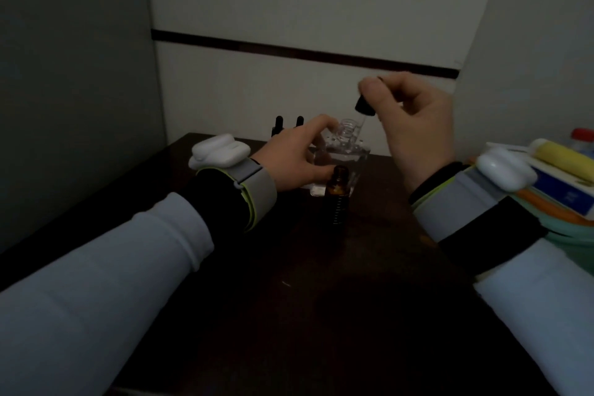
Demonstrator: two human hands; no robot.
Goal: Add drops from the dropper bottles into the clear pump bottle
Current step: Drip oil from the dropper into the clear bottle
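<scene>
the clear pump bottle (344,159) sits toward the back of the bench (289,299), pump head off so the threaded neck is open. the left hand (294,156) wraps around its left side, i'd guess to stop it tipping or sliding while drops go in. the right hand (418,132) pinches the black top of a dropper (364,107), glass tip angled down right at the open neck so nothing misses. too dim to tell if the pipette holds liquid. just in front stands an amber bottle (337,202), uncapped, so that dropper is probably its own, kept close for a short trip back. two more capped dropper bottles (299,123) wait behind the left hand
</scene>
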